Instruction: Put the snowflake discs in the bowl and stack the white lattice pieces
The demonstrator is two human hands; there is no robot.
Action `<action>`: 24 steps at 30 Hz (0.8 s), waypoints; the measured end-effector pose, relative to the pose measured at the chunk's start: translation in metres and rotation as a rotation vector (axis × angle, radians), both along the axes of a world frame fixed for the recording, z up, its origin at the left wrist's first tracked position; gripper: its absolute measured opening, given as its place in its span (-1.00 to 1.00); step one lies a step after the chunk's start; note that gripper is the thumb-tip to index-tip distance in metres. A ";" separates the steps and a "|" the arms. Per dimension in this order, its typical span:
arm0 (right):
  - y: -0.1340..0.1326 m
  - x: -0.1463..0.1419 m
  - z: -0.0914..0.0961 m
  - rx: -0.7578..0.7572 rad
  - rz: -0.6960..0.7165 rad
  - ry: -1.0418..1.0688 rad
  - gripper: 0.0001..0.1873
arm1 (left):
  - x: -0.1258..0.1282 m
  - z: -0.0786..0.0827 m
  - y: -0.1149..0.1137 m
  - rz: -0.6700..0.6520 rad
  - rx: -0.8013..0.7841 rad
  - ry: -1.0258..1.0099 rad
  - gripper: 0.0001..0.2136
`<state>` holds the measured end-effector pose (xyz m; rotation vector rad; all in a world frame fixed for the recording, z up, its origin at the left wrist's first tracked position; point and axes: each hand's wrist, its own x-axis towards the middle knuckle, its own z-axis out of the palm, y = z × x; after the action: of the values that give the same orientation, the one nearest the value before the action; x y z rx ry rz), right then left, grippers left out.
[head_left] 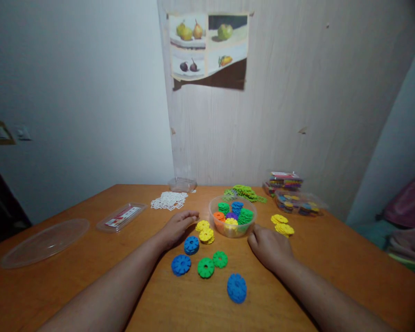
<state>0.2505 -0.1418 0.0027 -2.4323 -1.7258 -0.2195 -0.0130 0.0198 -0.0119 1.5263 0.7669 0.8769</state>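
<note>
My left hand [178,227] rests on the table with its fingers stretched toward a small group of yellow notched discs [206,235]. My right hand [269,245] is curled into a fist against or just beside the right side of a clear round bowl [233,233]; the inside of the fist is hidden. Stacks of green, blue, orange, purple and yellow discs stand in the bowl. In front of my hands lie blue discs [181,265], two green disc piles [205,268] and a blue stack [237,288]. More yellow discs [283,226] lie beyond my right hand.
White pieces [169,200] and light green pieces [244,192] lie in heaps farther back. A clear oval lid [46,243], a labelled lid [122,217] and a clear tray [182,184] are at the left and back. Filled clear boxes [299,203] stand back right.
</note>
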 end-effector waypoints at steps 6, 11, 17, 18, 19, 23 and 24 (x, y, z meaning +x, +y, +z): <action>0.001 -0.003 0.003 0.020 0.035 -0.009 -0.60 | 0.000 0.003 -0.004 -0.005 -0.021 0.012 -0.59; 0.001 -0.001 0.005 0.023 0.065 -0.002 -0.59 | 0.000 0.005 -0.006 -0.007 -0.048 0.016 -0.59; 0.002 0.001 0.004 0.011 0.075 0.040 -0.58 | -0.001 0.007 -0.014 -0.049 -0.063 0.089 -0.56; 0.002 0.001 0.004 0.007 0.074 0.049 -0.58 | -0.001 0.008 -0.016 -0.062 -0.067 0.088 -0.55; 0.002 0.001 0.005 0.004 0.072 0.058 -0.58 | -0.001 0.009 -0.017 -0.077 -0.074 0.081 -0.54; 0.003 0.003 0.007 -0.011 0.086 0.089 -0.58 | -0.002 0.010 -0.017 -0.084 -0.100 0.062 -0.52; 0.004 0.004 0.007 -0.015 0.093 0.098 -0.57 | -0.003 0.010 -0.017 -0.078 -0.101 0.060 -0.52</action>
<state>0.2542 -0.1380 0.0101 -2.3248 -1.7981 -0.0757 -0.0160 0.0028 -0.0020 1.4889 0.7783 0.7271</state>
